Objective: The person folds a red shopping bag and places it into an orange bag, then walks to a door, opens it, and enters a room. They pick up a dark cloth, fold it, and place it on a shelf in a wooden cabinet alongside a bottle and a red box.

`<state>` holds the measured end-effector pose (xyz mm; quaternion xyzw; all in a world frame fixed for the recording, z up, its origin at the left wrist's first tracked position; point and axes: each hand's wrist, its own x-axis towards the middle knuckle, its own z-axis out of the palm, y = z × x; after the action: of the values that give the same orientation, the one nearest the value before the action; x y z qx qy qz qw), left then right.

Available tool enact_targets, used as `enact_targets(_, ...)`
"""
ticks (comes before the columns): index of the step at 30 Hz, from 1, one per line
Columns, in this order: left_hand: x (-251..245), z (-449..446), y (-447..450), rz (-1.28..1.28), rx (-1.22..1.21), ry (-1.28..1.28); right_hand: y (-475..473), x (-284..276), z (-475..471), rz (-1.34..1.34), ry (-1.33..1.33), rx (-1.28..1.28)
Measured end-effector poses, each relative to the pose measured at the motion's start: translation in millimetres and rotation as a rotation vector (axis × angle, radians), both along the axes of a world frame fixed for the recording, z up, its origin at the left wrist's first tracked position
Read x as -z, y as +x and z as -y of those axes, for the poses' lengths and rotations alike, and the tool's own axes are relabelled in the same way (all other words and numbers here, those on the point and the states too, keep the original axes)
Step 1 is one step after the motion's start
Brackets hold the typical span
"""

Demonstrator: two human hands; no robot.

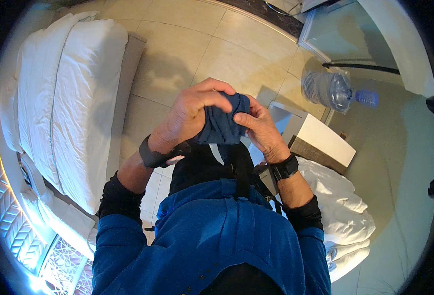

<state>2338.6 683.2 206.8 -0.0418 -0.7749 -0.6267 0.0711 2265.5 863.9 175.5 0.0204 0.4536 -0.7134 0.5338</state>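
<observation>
A dark blue piece of folded fabric is held up in front of my waist. My left hand grips its left and upper side, with the fingers curled over the top. On the other side, my right hand pinches its right edge, thumb on the near face and fingers behind. The cloth hangs in loose folds below both hands. A narrow white strip shows beneath its lower edge; what it belongs to is unclear. Both wrists wear black bands.
A bed with a white duvet stands on the left. To the right are a white piece of furniture, heaped white bedding and a large clear plastic water bottle lying on its side. Beige tiles cover the floor.
</observation>
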Motion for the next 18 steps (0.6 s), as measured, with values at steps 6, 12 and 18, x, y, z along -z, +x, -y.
enact_targets(6, 24.6, 52.7, 3.5, 0.382, -0.107, 1.123, -18.8, 0.1, 53.4, -0.207, 0.129, 0.051)
enact_targets(12, 32.2, 107.6, -8.6, 0.548, -0.195, 1.074, -38.4, 0.2, 126.4, -0.502, 0.284, -0.027)
enact_targets(18, 39.0, 148.7, -16.0, 0.659, -0.277, 0.754, -38.6, 10.2, 186.7, -0.654, 0.288, -0.081)
